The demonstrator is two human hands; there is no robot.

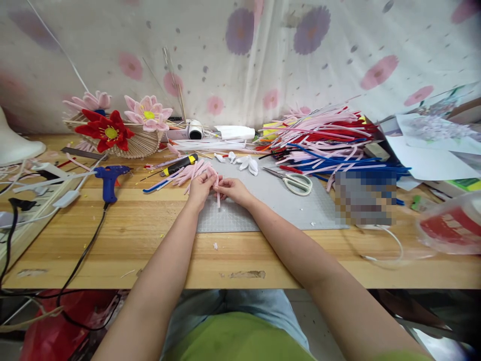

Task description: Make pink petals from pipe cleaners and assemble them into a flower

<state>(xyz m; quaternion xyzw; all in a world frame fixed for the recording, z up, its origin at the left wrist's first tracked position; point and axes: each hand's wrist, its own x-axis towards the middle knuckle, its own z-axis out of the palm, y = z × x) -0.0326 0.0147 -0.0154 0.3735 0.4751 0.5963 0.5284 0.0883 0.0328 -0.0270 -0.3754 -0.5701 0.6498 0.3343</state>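
Observation:
Both hands meet over the left part of a grey cutting mat. My left hand pinches a pink pipe cleaner, bent at the top, with a straight end hanging down. From the other side, my right hand closes its fingertips on the same piece. Just left of the hands lie several loose pink pipe cleaners. Behind them on the mat sit white fuzzy petal shapes. To the right rest scissors with pale handles.
A blue glue gun stands at left, its cord running off the front edge. Fuzzy flowers sit on a woven fan-shaped base. Pipe cleaner bundles pile up back right. A plastic tub is far right, near a blurred-out patch.

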